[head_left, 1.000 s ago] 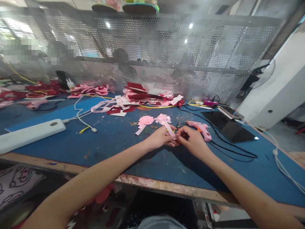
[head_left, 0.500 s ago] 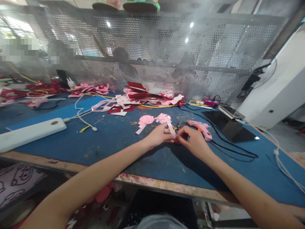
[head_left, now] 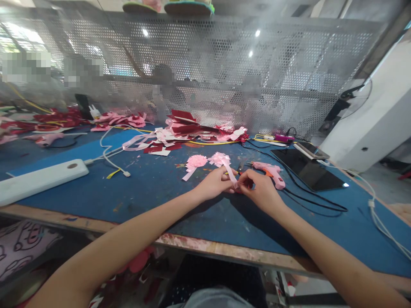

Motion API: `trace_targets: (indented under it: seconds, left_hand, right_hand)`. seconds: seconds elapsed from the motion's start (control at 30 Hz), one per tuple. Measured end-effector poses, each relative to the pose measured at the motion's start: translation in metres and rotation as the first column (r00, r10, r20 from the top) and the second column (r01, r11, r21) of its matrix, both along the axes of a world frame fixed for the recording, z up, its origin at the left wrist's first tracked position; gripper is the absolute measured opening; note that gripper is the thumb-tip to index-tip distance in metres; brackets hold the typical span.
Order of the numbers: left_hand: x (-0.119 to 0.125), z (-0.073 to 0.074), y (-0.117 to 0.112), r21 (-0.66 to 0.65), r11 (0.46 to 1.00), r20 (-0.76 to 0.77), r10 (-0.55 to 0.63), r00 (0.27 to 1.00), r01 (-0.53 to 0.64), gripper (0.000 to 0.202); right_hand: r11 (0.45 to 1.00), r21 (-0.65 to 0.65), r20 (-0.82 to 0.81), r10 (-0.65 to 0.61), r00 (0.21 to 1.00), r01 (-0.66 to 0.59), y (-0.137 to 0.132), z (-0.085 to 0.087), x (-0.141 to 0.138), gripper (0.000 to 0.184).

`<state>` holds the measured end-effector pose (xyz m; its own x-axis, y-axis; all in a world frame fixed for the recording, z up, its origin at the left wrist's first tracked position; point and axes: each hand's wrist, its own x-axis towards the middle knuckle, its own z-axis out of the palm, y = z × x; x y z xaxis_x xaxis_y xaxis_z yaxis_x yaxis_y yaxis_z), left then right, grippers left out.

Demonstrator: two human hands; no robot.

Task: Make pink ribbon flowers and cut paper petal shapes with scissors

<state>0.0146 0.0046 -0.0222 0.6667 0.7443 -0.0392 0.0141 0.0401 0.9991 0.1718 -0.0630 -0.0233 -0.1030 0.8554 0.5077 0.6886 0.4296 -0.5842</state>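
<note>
Between my hands runs a pink ribbon, its upper end at a ruffled pink rosette. My left hand is closed on the ribbon from the left. My right hand pinches the ribbon's lower end with thumb and fingertips. A second pink rosette with a short ribbon tail lies on the table just left of the first. Behind my fingers are scissors, mostly hidden. To the right of my right hand lies a pink glue gun with an orange trigger.
Pink and red paper and ribbon scraps are heaped at the back by a perforated metal screen. A white power strip lies left. A black tablet, a phone and cables are on the right.
The ribbon's lower end has shifted slightly between my fingertips, and my right hand has turned a little. The rosette on the table and the glue gun stay where they were.
</note>
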Motion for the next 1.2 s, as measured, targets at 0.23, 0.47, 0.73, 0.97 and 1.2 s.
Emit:
trace_targets:
  seconds: [0.23,0.47,0.73,0.97,1.2]
  left_hand:
    - [-0.003,0.001,0.002,0.064,0.998,-0.009,-0.027,1.000,0.028,0.044]
    - [-0.004,0.006,0.000,0.106,0.994,-0.006,-0.002,1.000,0.003,0.042]
    - [-0.005,0.002,0.003,0.152,0.988,0.027,-0.019,0.999,0.015,0.045]
    - [-0.005,0.005,0.006,0.213,0.976,0.029,0.025,0.999,-0.031,0.048]
    - [-0.009,0.014,-0.002,0.287,0.956,0.105,0.035,0.994,-0.064,0.047]
  right_hand:
    - [1.000,0.013,0.013,-0.029,1.000,0.029,0.000,-0.001,-0.001,0.001]
    - [1.000,-0.001,-0.061,-0.026,0.998,0.026,-0.004,0.002,-0.001,0.007]
    - [0.998,-0.003,-0.252,-0.066,0.965,0.068,-0.004,0.009,-0.001,0.018]
    - [0.846,0.138,-0.084,-0.507,0.858,0.514,0.015,0.016,0.063,0.024]
    - [0.606,-0.142,0.607,-0.571,0.552,0.783,0.024,-0.005,0.101,0.045]
